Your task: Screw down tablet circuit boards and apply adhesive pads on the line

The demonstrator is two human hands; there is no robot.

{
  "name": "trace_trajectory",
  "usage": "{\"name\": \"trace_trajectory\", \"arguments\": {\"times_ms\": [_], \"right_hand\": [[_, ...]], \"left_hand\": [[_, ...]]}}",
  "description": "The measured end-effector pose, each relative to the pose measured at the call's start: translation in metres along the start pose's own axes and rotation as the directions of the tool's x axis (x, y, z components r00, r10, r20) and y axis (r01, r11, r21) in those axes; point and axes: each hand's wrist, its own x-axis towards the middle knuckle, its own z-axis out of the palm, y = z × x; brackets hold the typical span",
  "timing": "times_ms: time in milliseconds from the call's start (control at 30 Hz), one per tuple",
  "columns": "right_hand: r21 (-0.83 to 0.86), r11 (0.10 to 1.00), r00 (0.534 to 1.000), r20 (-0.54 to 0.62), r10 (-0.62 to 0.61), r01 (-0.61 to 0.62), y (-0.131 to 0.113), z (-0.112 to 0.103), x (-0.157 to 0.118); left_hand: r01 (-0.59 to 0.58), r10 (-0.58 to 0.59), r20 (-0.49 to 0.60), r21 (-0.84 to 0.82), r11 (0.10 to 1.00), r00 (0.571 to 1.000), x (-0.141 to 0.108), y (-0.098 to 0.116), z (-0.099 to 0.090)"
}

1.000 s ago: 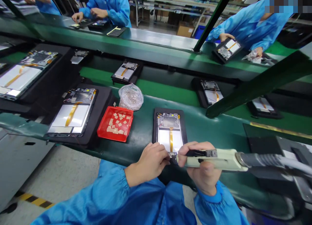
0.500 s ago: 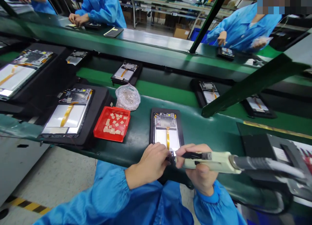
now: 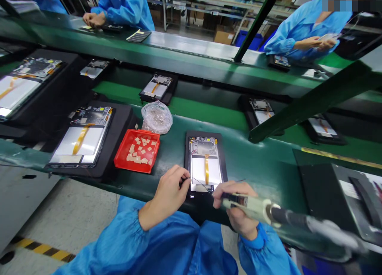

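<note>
An opened tablet lies on a black foam pad in front of me, with its circuit board, pale battery and orange ribbon cable exposed. My left hand is closed beside its lower left corner, pinching a thin dark wire that stretches across the tablet's lower end. My right hand grips a cream-coloured handheld tool trailing a thick grey cord. The tool's tip is hard to make out near the tablet's lower right corner.
Left of the tablet stand a red tray of small beige squares and a clear bag of tiny parts. Another opened tablet sits further left. More tablets ride a green belt behind. A slanted green post rises at right; co-workers sit opposite.
My left hand has moved left, away from the tablet's bottom edge, and the thin wire now shows. My right hand and its tool have shifted slightly down, the cord swinging lower.
</note>
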Motion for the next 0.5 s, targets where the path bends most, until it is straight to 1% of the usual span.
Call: {"name": "trace_trajectory", "arguments": {"times_ms": [67,133,233,333,433,467,500], "right_hand": [[-0.068,0.997,0.999,0.029,-0.026,0.028,0.000,-0.002,-0.005],[-0.127,0.992,1.000,0.027,-0.014,0.017,0.000,-0.005,-0.010],[-0.129,0.991,0.999,-0.005,0.041,-0.042,0.004,-0.007,-0.014],[-0.053,0.998,0.999,-0.035,0.030,-0.032,0.008,-0.005,-0.013],[0.037,0.999,0.998,-0.061,0.010,-0.007,0.001,-0.003,-0.006],[0.067,0.998,0.996,-0.093,0.004,0.002,-0.004,-0.005,-0.002],[0.090,0.996,0.989,-0.149,0.007,0.006,-0.009,-0.009,0.003]], "left_hand": [[0.060,-0.060,-0.025,0.001,0.998,0.998,-0.004,-0.008,0.000],[0.133,-0.132,-0.037,0.029,0.991,0.991,-0.007,-0.016,0.001],[0.229,-0.233,0.023,0.103,0.968,0.972,-0.009,-0.018,0.003],[0.273,-0.300,0.092,0.230,0.934,0.949,-0.006,-0.006,0.005],[0.305,-0.356,0.091,0.349,0.886,0.930,-0.002,0.011,0.010],[0.318,-0.372,0.091,0.361,0.877,0.924,0.000,0.014,0.013],[0.329,-0.384,0.095,0.358,0.874,0.918,0.001,0.017,0.016]]}}
